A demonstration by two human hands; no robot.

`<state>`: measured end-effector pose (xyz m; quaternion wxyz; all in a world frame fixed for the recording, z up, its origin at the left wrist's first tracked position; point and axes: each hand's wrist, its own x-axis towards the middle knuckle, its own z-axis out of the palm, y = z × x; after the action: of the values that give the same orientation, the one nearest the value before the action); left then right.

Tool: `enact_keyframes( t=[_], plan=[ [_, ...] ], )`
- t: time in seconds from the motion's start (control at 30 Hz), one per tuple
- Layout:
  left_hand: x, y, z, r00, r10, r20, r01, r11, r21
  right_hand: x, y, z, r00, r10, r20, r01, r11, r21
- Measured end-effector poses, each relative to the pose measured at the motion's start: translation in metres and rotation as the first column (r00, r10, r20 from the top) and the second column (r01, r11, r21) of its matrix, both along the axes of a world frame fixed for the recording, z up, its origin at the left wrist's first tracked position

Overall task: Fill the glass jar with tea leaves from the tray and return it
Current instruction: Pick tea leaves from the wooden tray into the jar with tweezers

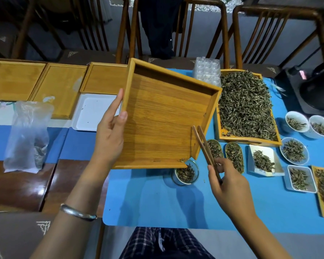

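My left hand [110, 131] grips the tilted square bamboo tray [165, 118] over the round leaf-filled glass jar [185, 172] on the blue-matted table [157, 202], my right hand [226, 182] pinches wooden tongs [204, 144]; I read no writing.

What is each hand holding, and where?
Left hand grips the tilted wooden tray by its left edge. Right hand pinches wooden tongs near their closed end.

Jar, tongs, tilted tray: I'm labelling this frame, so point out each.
Jar [185, 174], head view, on the leaves inside.
Tongs [204, 144], head view, mid-shaft.
Tilted tray [163, 124], head view, bare floor.
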<state>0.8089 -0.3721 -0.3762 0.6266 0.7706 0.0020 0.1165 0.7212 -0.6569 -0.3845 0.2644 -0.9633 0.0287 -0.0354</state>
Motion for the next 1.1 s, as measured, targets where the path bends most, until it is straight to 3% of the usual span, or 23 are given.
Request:
enact_keyframes(
  t=[0.23, 0.57, 0.9, 1.1],
  plan=[
    [-0.004, 0.003, 0.006, 0.999, -0.023, 0.032, 0.022, 1.000, 0.022, 0.000, -0.002, 0.008, 1.000, 0.010, -0.019, -0.010, 1.000, 0.016],
    [-0.005, 0.008, 0.007, 0.999, 0.002, 0.034, -0.005, 0.996, 0.084, -0.039, 0.005, 0.001, 0.971, 0.119, -0.208, -0.114, 0.993, 0.035],
    [-0.009, 0.010, 0.014, 1.000, 0.004, 0.005, -0.004, 0.999, 0.046, -0.026, 0.020, 0.022, 0.997, 0.030, -0.074, -0.027, 0.998, 0.051],
    [-0.010, 0.004, 0.008, 1.000, -0.027, 0.000, 0.027, 0.998, 0.052, -0.023, 0.016, 0.019, 0.992, 0.056, -0.116, -0.054, 0.998, 0.024]
  ],
)
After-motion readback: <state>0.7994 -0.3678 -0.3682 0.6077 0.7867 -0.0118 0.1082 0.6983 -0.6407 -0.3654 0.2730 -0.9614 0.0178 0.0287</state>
